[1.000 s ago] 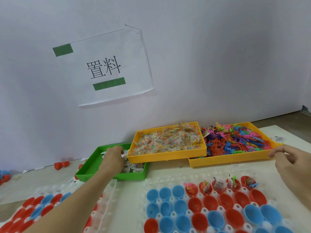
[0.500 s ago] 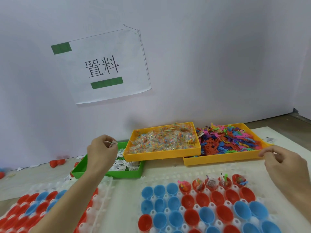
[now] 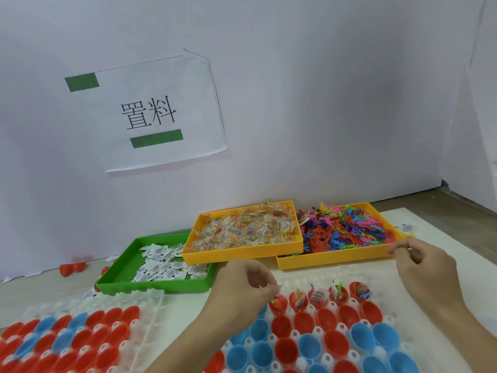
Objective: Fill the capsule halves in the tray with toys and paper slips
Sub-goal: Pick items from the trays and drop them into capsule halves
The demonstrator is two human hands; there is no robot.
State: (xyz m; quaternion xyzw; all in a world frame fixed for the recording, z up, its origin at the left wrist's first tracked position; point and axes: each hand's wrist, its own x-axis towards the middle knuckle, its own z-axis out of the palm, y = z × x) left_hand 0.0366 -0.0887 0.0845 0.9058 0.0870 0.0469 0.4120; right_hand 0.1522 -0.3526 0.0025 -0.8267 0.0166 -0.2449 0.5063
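Capsule tray (image 3: 336,275): I count 5 filled halves. Left hand (image 3: 242,285) pinches a slip (image 3: 271,286) above it; right hand (image 3: 425,265) curled, grip unclear. 3 bins behind: green (image 3: 118,274), 2 yellow (image 3: 242,254).

A white sign (image 3: 156,111) hangs on the pale wall (image 3: 322,90), printed with two black characters and held by two strips of green tape (image 3: 82,81), one at its upper left and one below the characters. Its right edge curls away from the wall. A few red pieces (image 3: 72,267) lie on the counter (image 3: 40,289) near the foot of the wall, left of the green bin. At far right, a dark gap (image 3: 443,184) shows where two wall panels meet.
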